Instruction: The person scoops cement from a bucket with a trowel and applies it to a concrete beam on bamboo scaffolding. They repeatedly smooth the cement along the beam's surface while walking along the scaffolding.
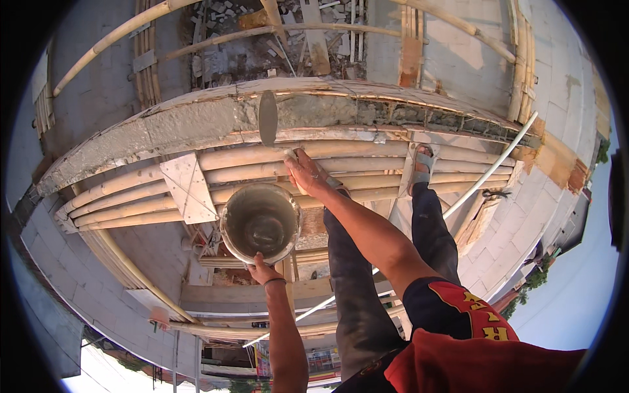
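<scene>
High on bamboo scaffolding (275, 171), the right hand (305, 174) grips a trowel (268, 118) at twelve o'clock; the left hand (263, 270) clasps a mortar bucket (260, 223), which could slip and fall.

Bright daylight falls on an open building site high above the ground. A bamboo scaffold (262, 171) of pale poles runs left to right in the middle, with a small board (189, 187) lying on it. Just beyond it runs a concrete beam (196, 121) in wooden formwork. Grey block walls (98, 92) stand left and far. Rubble (262, 46) lies far below. Sky (576, 288) shows at right.
</scene>
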Tool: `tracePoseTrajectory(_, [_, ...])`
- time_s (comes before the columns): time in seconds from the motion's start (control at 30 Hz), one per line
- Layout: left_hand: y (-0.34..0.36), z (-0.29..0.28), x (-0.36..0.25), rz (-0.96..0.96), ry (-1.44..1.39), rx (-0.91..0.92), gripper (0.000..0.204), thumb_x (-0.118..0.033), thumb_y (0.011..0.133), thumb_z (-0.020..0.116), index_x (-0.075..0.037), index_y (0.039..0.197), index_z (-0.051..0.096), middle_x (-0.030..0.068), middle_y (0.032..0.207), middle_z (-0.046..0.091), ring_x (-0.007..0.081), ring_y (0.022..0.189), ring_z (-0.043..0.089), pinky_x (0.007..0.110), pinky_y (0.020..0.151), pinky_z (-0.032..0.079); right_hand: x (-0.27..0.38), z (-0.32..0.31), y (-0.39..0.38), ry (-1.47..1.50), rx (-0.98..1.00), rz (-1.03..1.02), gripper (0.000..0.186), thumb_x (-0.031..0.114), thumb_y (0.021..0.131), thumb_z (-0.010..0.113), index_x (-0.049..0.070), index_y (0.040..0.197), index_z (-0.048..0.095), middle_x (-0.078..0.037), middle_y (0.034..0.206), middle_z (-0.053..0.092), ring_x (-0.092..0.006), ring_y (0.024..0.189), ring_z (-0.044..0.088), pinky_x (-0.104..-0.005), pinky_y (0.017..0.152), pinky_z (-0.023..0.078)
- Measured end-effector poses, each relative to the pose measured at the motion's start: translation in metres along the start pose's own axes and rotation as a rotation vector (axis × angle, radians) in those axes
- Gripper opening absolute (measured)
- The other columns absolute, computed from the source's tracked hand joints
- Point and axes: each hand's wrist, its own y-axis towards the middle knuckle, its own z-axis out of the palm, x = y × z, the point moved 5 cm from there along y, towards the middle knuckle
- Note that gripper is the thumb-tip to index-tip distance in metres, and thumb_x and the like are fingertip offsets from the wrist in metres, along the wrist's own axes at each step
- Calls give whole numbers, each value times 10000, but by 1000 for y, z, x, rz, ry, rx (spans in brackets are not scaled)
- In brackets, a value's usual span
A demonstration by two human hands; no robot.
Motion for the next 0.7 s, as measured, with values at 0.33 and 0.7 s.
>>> tracePoseTrajectory(0.33, [11,-10,-18,-11,89,4,477,-198,776,668,-49,1205,522,94,1056,585,213,927,575,377,724,491,23,53,50,279,-251,58,292,297,983,453,28,881,504,-63,646,506,-148,425,481,-319,375,412])
tracePoseTrajectory(0.7, [10,-4,-21,75,69,76,448,-144,785,670,-10,1187,525,87,1049,596,192,894,577,345,738,500,-6,-126,-43,309,-506,163,253,323,960,441,80,959,512,-29,689,491,-129,479,467,-299,415,402])
